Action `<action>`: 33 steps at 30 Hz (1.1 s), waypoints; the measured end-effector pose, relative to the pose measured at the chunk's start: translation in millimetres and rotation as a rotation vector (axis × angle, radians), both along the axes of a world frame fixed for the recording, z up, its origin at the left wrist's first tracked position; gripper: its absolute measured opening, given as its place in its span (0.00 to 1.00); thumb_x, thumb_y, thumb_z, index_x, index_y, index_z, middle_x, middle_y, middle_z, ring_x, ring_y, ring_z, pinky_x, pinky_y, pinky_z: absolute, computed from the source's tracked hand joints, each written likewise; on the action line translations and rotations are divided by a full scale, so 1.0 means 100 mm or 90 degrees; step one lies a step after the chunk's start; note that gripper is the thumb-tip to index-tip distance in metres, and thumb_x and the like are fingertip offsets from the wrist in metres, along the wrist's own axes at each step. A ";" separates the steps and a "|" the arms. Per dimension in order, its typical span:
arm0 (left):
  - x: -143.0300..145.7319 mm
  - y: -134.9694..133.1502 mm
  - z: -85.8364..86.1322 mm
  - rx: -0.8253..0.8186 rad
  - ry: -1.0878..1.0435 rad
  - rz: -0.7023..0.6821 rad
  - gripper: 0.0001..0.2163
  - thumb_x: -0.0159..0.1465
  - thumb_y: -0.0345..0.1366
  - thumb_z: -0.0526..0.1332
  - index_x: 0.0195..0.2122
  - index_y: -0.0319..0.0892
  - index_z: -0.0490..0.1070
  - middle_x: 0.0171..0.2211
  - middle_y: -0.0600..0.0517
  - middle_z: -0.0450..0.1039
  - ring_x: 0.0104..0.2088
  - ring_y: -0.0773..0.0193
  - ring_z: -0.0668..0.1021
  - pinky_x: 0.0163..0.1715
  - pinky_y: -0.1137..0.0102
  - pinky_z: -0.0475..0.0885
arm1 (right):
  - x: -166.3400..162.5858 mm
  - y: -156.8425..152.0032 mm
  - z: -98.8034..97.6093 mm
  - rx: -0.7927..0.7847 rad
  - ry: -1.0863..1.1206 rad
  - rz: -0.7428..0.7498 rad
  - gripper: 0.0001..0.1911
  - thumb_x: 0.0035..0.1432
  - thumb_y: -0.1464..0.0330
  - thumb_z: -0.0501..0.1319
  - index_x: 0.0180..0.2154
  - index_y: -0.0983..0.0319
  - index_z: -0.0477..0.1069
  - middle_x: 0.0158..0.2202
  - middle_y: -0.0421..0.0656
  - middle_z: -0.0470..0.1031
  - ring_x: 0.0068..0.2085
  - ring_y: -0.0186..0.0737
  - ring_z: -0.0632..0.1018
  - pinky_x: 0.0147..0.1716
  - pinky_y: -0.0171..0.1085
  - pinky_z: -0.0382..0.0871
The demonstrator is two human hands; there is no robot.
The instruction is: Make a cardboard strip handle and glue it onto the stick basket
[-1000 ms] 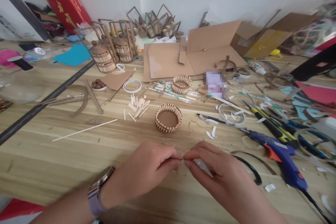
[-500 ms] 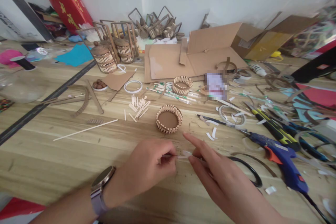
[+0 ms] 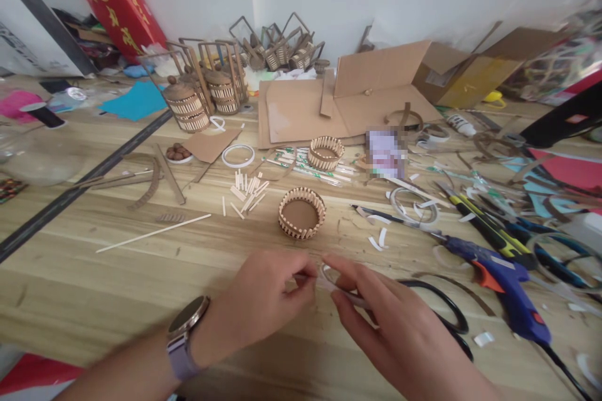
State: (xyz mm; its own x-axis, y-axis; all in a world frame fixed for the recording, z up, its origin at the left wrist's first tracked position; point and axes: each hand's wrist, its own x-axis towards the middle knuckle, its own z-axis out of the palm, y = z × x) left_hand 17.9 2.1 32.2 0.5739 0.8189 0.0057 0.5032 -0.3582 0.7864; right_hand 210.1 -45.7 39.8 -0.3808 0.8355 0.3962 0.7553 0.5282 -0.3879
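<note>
Near the front middle of the wooden table, my left hand [image 3: 275, 285], with a watch on its wrist, is closed in a pinch on a thin pale tape strip, mostly hidden by the fingers. Close to its right, my right hand [image 3: 376, 307] is curled around a narrow white roll of tape [image 3: 325, 273], whose curved edge shows between thumb and fingers. Just beyond both hands stands a small round basket [image 3: 301, 216] of short wooden sticks with a brown base. A similar stick ring [image 3: 326, 153] sits farther back.
Short sticks [image 3: 247, 191] lie in a pile left of the basket. A blue glue gun [image 3: 498, 276], a yellow-black cutter [image 3: 493, 232] and tape rings [image 3: 414, 205] are at right. Behind stand finished lidded baskets [image 3: 188, 106] and cardboard [image 3: 301, 113]. A thin stick [image 3: 153, 233] lies at left.
My right fingers have curled in and shifted slightly left toward my left hand. The white strip that stretched between the hands now shows less, and the tape roll's edge is more visible.
</note>
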 end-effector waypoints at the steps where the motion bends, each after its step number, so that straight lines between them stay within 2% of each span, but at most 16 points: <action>1: 0.00 0.00 0.00 0.011 -0.003 0.011 0.05 0.60 0.29 0.59 0.32 0.42 0.74 0.30 0.55 0.77 0.32 0.66 0.77 0.33 0.73 0.65 | 0.00 0.00 0.01 0.000 0.001 0.005 0.17 0.64 0.75 0.51 0.53 0.58 0.62 0.39 0.41 0.81 0.37 0.34 0.82 0.36 0.32 0.77; 6: 0.02 -0.01 -0.03 0.002 -0.042 0.051 0.03 0.58 0.30 0.60 0.27 0.41 0.71 0.27 0.56 0.73 0.30 0.67 0.74 0.31 0.74 0.63 | -0.03 -0.01 0.02 0.005 0.005 0.027 0.17 0.64 0.76 0.52 0.53 0.56 0.61 0.40 0.41 0.80 0.40 0.36 0.81 0.40 0.34 0.76; 11: 0.03 -0.02 -0.03 -0.187 -0.162 0.079 0.05 0.60 0.33 0.59 0.28 0.41 0.71 0.26 0.56 0.74 0.28 0.68 0.73 0.26 0.76 0.64 | -0.09 -0.02 0.03 0.065 0.034 0.006 0.18 0.61 0.78 0.56 0.50 0.55 0.60 0.34 0.38 0.79 0.33 0.37 0.79 0.36 0.35 0.75; 14: 0.03 0.03 -0.03 -0.240 -0.218 0.103 0.05 0.59 0.35 0.59 0.28 0.40 0.72 0.26 0.55 0.75 0.29 0.67 0.74 0.27 0.75 0.66 | -0.08 -0.08 0.06 0.084 0.065 0.017 0.21 0.59 0.80 0.57 0.49 0.53 0.61 0.30 0.36 0.78 0.29 0.37 0.78 0.32 0.35 0.73; 19: -0.02 0.16 0.00 -0.198 -0.327 0.283 0.06 0.59 0.33 0.58 0.26 0.41 0.69 0.25 0.54 0.76 0.29 0.66 0.77 0.33 0.72 0.71 | 0.10 -0.17 0.17 0.005 0.082 0.044 0.13 0.59 0.76 0.58 0.40 0.51 0.69 0.28 0.38 0.76 0.27 0.37 0.76 0.26 0.37 0.70; 21: -0.03 0.14 0.02 -0.206 -0.341 0.254 0.06 0.62 0.37 0.59 0.29 0.41 0.70 0.27 0.54 0.77 0.31 0.66 0.78 0.34 0.72 0.72 | 0.20 -0.10 0.17 0.032 0.056 -0.030 0.11 0.61 0.73 0.57 0.42 0.51 0.69 0.31 0.40 0.77 0.30 0.40 0.77 0.29 0.39 0.71; 23: -0.03 0.09 0.03 -0.231 -0.338 0.182 0.07 0.63 0.40 0.61 0.33 0.41 0.71 0.29 0.53 0.79 0.33 0.65 0.79 0.34 0.73 0.72 | 0.31 0.04 0.12 0.082 0.024 -0.158 0.10 0.63 0.71 0.55 0.45 0.54 0.68 0.34 0.42 0.78 0.34 0.43 0.78 0.34 0.40 0.71; 25: -0.03 0.04 0.02 -0.248 -0.342 0.148 0.08 0.64 0.41 0.61 0.35 0.41 0.71 0.31 0.52 0.79 0.34 0.65 0.80 0.35 0.73 0.72 | 0.42 0.20 0.04 0.105 -0.003 -0.240 0.07 0.63 0.68 0.54 0.43 0.56 0.68 0.36 0.44 0.78 0.36 0.44 0.79 0.36 0.41 0.71; 29: -0.01 0.02 -0.03 -0.262 -0.341 0.145 0.08 0.66 0.41 0.60 0.35 0.41 0.70 0.30 0.52 0.79 0.33 0.67 0.79 0.34 0.74 0.71 | 0.58 0.39 -0.06 0.081 0.005 -0.374 0.07 0.58 0.65 0.53 0.36 0.57 0.68 0.32 0.43 0.78 0.32 0.44 0.79 0.31 0.40 0.69; 33: 0.02 0.02 -0.07 -0.315 -0.324 0.111 0.10 0.65 0.43 0.61 0.34 0.40 0.69 0.29 0.51 0.78 0.31 0.67 0.77 0.31 0.74 0.69 | 0.64 0.42 -0.02 0.048 0.016 -0.494 0.09 0.55 0.58 0.56 0.32 0.56 0.66 0.28 0.44 0.76 0.31 0.48 0.78 0.28 0.42 0.67</action>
